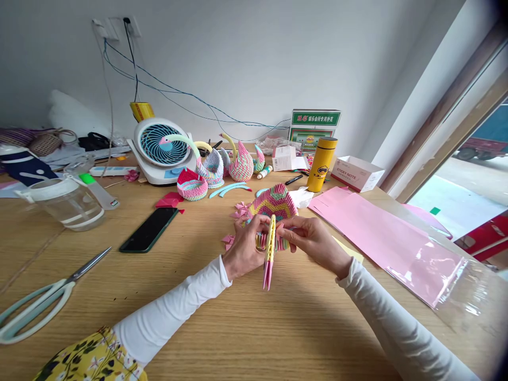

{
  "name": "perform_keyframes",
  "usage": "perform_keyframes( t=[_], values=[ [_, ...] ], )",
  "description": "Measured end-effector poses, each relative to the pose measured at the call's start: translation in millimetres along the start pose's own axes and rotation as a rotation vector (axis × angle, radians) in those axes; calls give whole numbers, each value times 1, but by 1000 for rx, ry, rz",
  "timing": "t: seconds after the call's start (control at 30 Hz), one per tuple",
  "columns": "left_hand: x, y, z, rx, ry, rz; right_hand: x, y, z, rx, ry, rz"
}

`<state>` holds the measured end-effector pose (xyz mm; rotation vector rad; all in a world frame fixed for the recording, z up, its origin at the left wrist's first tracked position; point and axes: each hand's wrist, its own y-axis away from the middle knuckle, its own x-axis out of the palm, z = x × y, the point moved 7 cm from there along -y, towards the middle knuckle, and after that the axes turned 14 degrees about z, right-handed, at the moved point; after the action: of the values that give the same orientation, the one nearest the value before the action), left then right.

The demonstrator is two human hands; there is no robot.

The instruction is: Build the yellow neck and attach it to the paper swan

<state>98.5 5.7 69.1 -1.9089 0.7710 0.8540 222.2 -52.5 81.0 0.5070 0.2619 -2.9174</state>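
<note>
In the middle of the view my left hand [246,247] is closed on a narrow strip of folded paper pieces [270,246], yellow above and pink at its lower end. The strip stands upright, edge toward me. My right hand [313,238] pinches at the strip's upper right side, its fingertips close together on a small pink folded piece [280,226]. Just behind both hands sits a larger body of folded paper [275,203] in pink, yellow and green, partly hidden by them. Loose pink folded pieces [240,210] lie left of it.
Finished paper swans [241,164] stand at the back beside a white fan [161,151]. Scissors [59,299], a black phone [149,229] and a clear jug [65,203] lie left. Right are a yellow bottle [322,165], pink paper sheets [381,238] and a sticky-note box [357,173].
</note>
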Motion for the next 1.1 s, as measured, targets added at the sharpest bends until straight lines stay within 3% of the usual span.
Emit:
perform_keyframes(
  t=[0.4,1.1],
  values=[
    [6,-1,5,-26,81,84,1,1,2,28,63,-29],
    [10,0,11,-15,106,122,3,-10,19,58,504,83]
  ],
)
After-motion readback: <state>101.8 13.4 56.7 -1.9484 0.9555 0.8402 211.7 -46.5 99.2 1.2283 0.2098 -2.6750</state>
